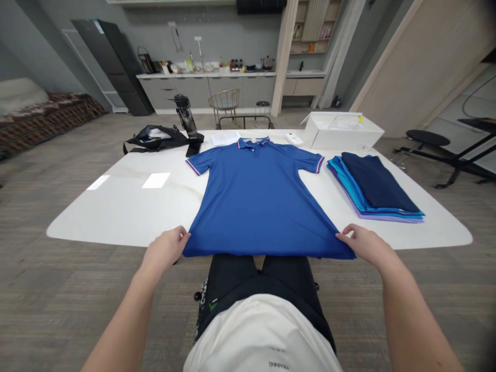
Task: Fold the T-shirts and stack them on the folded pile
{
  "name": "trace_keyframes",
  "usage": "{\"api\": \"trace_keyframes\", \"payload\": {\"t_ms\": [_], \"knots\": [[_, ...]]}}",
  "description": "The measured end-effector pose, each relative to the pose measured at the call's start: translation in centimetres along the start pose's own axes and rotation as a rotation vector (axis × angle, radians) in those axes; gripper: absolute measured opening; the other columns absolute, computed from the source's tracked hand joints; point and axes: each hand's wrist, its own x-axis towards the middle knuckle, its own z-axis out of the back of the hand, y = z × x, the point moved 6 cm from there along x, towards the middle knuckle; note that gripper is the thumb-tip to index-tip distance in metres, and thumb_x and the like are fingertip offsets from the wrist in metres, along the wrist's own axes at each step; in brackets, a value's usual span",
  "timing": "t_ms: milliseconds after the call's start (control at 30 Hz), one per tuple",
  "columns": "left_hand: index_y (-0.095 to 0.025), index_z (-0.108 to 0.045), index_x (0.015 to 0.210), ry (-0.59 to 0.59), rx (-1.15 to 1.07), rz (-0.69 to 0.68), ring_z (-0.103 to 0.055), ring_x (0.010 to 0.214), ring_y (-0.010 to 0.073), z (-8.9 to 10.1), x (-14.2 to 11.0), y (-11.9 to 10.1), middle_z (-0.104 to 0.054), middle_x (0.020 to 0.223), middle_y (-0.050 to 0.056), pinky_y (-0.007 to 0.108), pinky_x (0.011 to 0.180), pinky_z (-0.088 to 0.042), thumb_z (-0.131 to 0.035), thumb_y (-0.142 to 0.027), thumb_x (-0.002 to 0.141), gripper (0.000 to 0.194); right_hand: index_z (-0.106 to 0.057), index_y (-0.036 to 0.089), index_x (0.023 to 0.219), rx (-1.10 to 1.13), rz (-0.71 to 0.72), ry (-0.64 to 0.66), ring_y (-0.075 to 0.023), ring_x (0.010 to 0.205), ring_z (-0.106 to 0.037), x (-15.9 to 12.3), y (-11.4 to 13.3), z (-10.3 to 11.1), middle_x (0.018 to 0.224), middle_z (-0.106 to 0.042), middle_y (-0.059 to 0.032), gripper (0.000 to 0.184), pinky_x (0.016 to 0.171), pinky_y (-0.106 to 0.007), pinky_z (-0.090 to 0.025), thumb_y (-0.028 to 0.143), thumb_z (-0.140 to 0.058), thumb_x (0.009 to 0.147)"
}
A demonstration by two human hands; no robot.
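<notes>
A blue polo shirt (259, 196) lies spread flat on the white table, collar at the far side and hem toward me. Its collar and sleeve cuffs have red and white trim. My left hand (169, 245) pinches the shirt's left side edge close to the hem. On the opposite edge, my right hand (364, 244) pinches the cloth between thumb and finger, also near the hem. The hem hangs slightly over the table's near edge, above my lap. To the right of the shirt sits a stack of folded shirts (377, 183), dark navy on top with blue, turquoise and lilac below.
Behind the shirt on the white table (116, 212) are a black bag (157, 138), a dark bottle (186, 116), a phone (194, 146), printed paper (225, 138) and a small white device (294, 139). A white box (341, 132) stands at the back right. Beyond is a kitchen counter (209, 75).
</notes>
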Motion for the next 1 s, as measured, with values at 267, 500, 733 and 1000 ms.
{"api": "trace_keyframes", "payload": {"t_ms": [267,500,733,1000], "knots": [[-0.02,-0.062,0.117,-0.258,-0.132,-0.454,-0.063,0.116,0.0248,1.7,9.0,-11.2,-0.062,0.122,0.011,0.037,0.105,-0.049,-0.047,-0.031,0.098,0.026,-0.068,0.024,0.102,0.078,0.459,-0.128,-0.0257,0.103,-0.066,7.4,14.2,1.8,0.109,-0.07,-0.0095,0.024,0.091,-0.035,-0.05,0.045,-0.059,0.094],[-0.016,-0.056,0.136,-0.327,-0.006,-0.44,-0.054,0.13,0.0298,2.9,21.8,-16.2,-0.051,0.144,0.017,0.042,0.108,-0.048,-0.049,-0.034,0.1,0.041,-0.067,0.021,0.113,0.045,0.523,-0.279,-0.0294,0.115,-0.058,17.1,22.8,2.0,0.12,-0.063,-0.0133,0.025,0.101,-0.041,-0.046,0.037,-0.058,0.097],[-0.016,-0.051,0.147,-0.355,0.024,-0.342,-0.04,0.146,0.0359,3.8,33.0,-20.4,-0.042,0.159,0.019,0.056,0.117,-0.037,-0.042,-0.045,0.103,0.053,-0.063,0.021,0.129,0.06,0.414,-0.307,-0.035,0.128,-0.051,27.6,28.7,2.3,0.14,-0.057,-0.0157,0.041,0.105,-0.054,-0.044,0.046,-0.051,0.099],[-0.021,-0.036,0.161,-0.188,-0.082,-0.047,-0.019,0.157,0.0416,2.8,44.8,-16.2,-0.026,0.17,0.016,0.069,0.122,-0.017,-0.021,-0.066,0.1,0.077,-0.034,0.027,0.163,0.111,-0.074,-0.188,-0.0519,0.153,-0.012,39.3,23.5,2.6,0.171,-0.022,-0.0121,0.08,0.108,-0.086,-0.014,0.073,-0.02,0.099]]}}
